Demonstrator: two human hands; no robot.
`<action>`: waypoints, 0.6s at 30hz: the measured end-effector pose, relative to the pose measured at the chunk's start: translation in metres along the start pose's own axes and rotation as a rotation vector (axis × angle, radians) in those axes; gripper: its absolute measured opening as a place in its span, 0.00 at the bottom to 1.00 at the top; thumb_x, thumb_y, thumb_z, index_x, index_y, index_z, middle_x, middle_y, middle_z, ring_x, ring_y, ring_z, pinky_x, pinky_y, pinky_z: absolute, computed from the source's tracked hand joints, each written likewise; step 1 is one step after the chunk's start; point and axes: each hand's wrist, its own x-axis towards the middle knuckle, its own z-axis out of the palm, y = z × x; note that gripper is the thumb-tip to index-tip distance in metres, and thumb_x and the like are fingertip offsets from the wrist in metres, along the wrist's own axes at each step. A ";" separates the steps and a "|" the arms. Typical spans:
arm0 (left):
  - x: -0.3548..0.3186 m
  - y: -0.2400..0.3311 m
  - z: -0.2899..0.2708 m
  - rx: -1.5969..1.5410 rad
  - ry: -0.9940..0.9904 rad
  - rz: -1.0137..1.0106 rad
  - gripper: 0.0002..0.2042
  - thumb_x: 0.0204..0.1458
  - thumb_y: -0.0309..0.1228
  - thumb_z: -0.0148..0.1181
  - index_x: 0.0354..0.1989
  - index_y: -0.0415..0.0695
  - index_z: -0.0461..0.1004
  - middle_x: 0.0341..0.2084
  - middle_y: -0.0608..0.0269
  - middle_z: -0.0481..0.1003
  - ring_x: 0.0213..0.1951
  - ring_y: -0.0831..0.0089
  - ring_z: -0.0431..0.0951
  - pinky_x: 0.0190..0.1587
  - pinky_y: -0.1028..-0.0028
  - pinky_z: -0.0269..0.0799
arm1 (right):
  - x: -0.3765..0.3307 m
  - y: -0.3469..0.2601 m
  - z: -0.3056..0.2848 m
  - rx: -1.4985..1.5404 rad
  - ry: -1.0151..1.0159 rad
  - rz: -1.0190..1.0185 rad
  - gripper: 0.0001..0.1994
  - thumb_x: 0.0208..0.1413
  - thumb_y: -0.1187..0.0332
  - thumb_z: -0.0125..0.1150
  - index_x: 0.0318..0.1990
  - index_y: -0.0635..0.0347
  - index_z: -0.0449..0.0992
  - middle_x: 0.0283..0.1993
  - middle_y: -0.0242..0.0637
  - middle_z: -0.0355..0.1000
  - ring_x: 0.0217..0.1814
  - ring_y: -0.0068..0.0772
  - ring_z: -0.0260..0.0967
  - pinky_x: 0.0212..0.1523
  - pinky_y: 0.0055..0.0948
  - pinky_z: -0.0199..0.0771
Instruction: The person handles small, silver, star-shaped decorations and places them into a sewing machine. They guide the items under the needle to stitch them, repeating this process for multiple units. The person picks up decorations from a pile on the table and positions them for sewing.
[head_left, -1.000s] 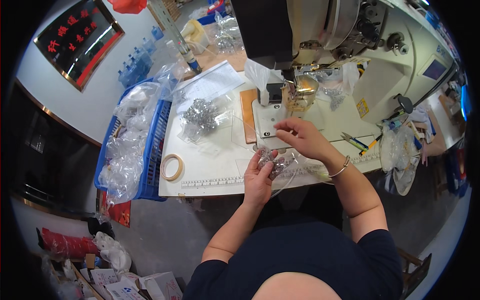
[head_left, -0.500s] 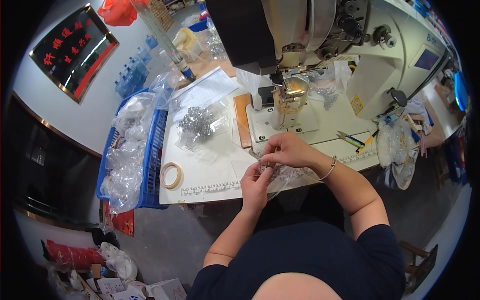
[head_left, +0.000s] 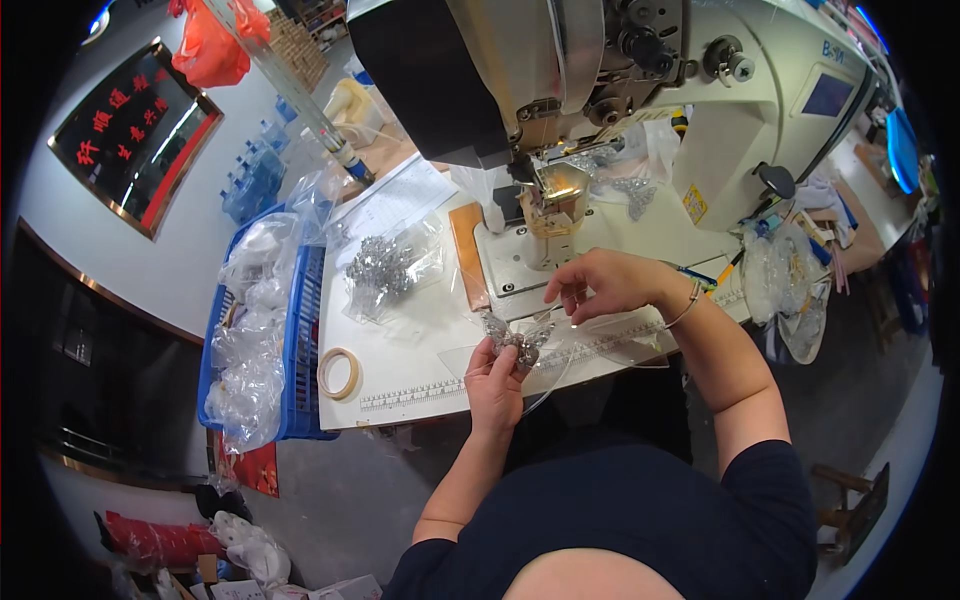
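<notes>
Now right hand (head_left: 600, 285) off ornament (head_left: 518, 338).

Small silver ornament (head_left: 520, 338), glittery, winged or butterfly-like in shape, probably beaded though too small to be sure; pinched in fingertips of left hand (head_left: 497, 376), held just above the front edge of the white worktop (head_left: 420, 350); clear plastic sheet (head_left: 560, 350) curls under and around it, overhanging that front edge; right hand (head_left: 600, 285) touches the sheet's far side.
</notes>
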 end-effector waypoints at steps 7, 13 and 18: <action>-0.002 -0.001 0.004 0.060 -0.006 -0.003 0.11 0.54 0.19 0.49 0.45 0.41 0.67 0.38 0.58 0.74 0.40 0.69 0.76 0.44 0.65 0.74 | 0.009 -0.014 0.023 -0.112 0.050 0.051 0.15 0.42 0.61 0.69 0.33 0.62 0.77 0.27 0.37 0.74 0.30 0.27 0.72 0.33 0.24 0.71; -0.003 -0.003 0.004 0.137 0.022 0.009 0.14 0.51 0.17 0.52 0.47 0.37 0.67 0.38 0.57 0.74 0.39 0.70 0.76 0.44 0.66 0.74 | 0.013 -0.012 0.037 -0.004 0.080 0.125 0.12 0.42 0.64 0.69 0.26 0.65 0.76 0.22 0.34 0.73 0.26 0.20 0.69 0.29 0.21 0.70; -0.006 -0.004 0.009 0.173 0.014 0.086 0.18 0.48 0.18 0.59 0.48 0.30 0.66 0.37 0.56 0.74 0.37 0.75 0.75 0.42 0.77 0.73 | 0.011 -0.009 0.042 0.067 0.116 0.141 0.13 0.42 0.62 0.68 0.25 0.64 0.76 0.21 0.33 0.72 0.24 0.20 0.67 0.29 0.21 0.69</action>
